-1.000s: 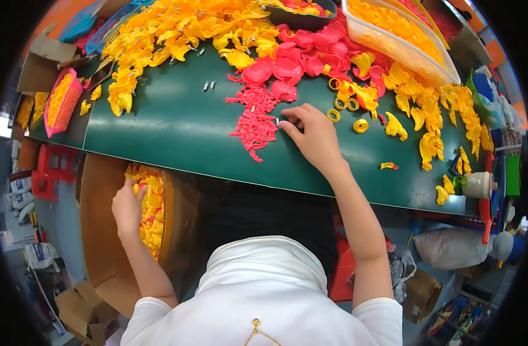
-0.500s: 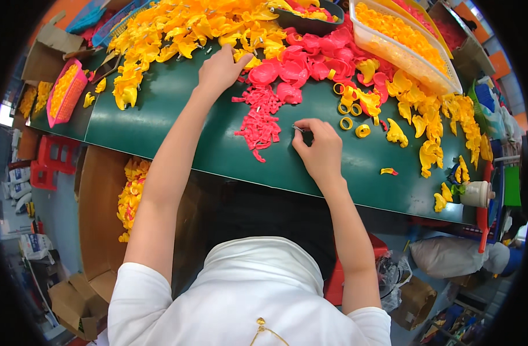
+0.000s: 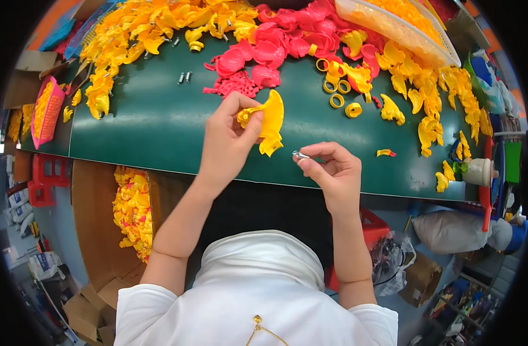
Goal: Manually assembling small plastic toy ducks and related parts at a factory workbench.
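Pinched between the fingers of my left hand (image 3: 224,141) is a yellow curved plastic part (image 3: 272,122), held up over the near middle of the table. My right hand (image 3: 336,173), lower and to its right, grips a small silvery metal piece (image 3: 298,154) between thumb and fingertips; its exact kind is too small to make out. The two held pieces are close but apart. Just beyond my left hand lie small pink plastic pieces (image 3: 232,85) and larger pink shells (image 3: 269,53). A few small metal pieces (image 3: 185,76) rest on the green table to the left.
Yellow parts (image 3: 131,29) are heaped across the back left of the green table (image 3: 160,124). Yellow rings (image 3: 336,101) lie right of centre. A white basket (image 3: 402,40) stands at the back right, a pink basket (image 3: 54,112) at the left. Below is a cardboard box (image 3: 94,225) of yellow parts.
My left hand has come back from the yellow heap toward me, now with a yellow part in it. My right hand has moved slightly nearer me, still gripping the metal piece.
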Demonstrator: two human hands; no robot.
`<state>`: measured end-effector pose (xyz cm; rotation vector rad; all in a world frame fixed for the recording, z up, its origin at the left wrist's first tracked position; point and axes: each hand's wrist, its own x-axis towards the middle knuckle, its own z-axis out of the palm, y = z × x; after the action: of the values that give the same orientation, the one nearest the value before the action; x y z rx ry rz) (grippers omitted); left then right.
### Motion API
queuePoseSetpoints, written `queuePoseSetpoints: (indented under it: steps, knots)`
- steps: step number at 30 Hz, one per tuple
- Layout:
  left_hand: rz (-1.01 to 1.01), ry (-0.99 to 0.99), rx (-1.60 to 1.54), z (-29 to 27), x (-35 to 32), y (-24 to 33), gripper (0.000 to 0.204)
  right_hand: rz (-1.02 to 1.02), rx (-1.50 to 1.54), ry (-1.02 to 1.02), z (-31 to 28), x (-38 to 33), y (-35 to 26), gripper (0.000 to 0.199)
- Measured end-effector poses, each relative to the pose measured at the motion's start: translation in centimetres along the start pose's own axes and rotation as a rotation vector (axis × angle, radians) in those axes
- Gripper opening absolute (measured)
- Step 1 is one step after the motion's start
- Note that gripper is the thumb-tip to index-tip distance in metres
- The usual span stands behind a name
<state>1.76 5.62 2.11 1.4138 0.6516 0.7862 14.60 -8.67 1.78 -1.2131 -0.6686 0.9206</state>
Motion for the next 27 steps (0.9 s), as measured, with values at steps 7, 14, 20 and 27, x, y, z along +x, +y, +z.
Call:
queuePoseSetpoints:
  steps: [7, 14, 20, 27]
  knots:
    - [-0.063, -0.108, -0.068, 1.7, -1.7, -1.3, 0.012, -0.093, -0.081, 0.032, -0.4, -0.8, -0.6, 0.014]
    - [-0.291, -0.362, 0.173, 1.7, -2.3, 1.4, 0.017, -0.373, -0.584, -0.111, -0.8, 0.5, -2.3, 0.014]
    - [-0.043, -0.302, 0.449, 2.0, -2.5, 0.7, 0.017, -0.356, -0.718, -0.091, -0.4, 0.7, -2.1, 0.012]
    - [0.068, -0.332, 0.492, 2.3, -2.6, 1.5, 0.016, -0.281, -0.698, -0.094, -0.9, 0.8, -2.7, 0.014]
